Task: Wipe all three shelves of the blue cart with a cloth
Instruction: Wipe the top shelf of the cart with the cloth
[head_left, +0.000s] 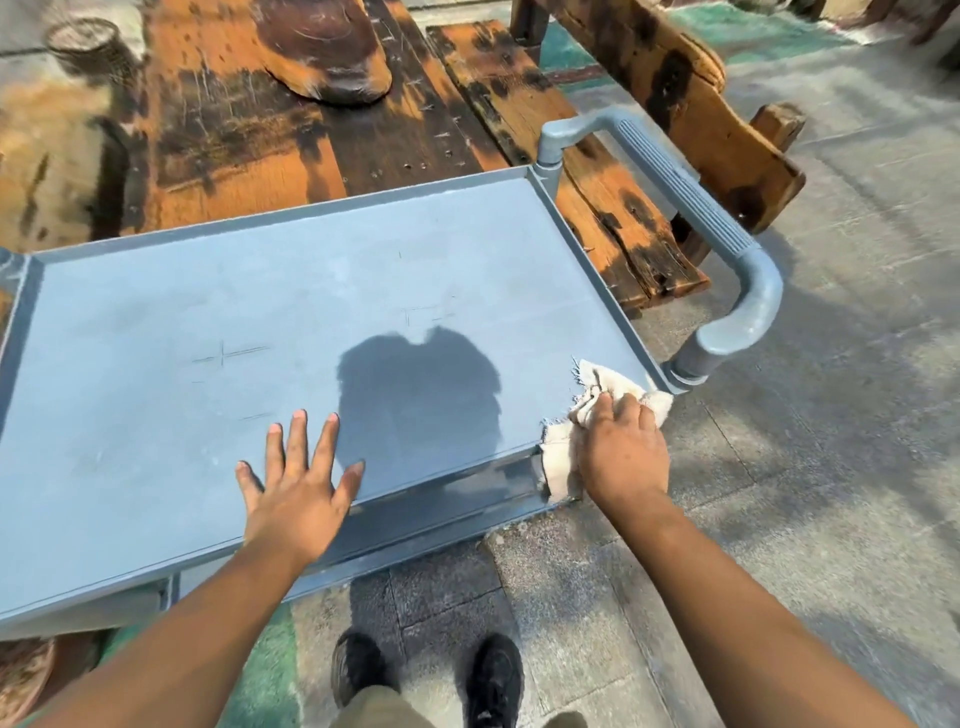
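Blue cart (156, 332), top shelf bare but for hands & cloth (561, 457). Right hand (623, 447), fingers curled, grips cloth at near-right corner by handle (691, 192). Left hand (296, 488) flat, fingers splayed, holding nothing.

You've got the blue cart (260, 322) in front of you, top shelf flat, bare, faintly scuffed, raised rim all round, grey ribbed handle (691, 192) at its right end. A lower shelf edge (441, 525) shows beneath the near side. Your off-white cloth (597, 395), crumpled and frayed, sits on the top shelf's near right corner, draping over the edge.
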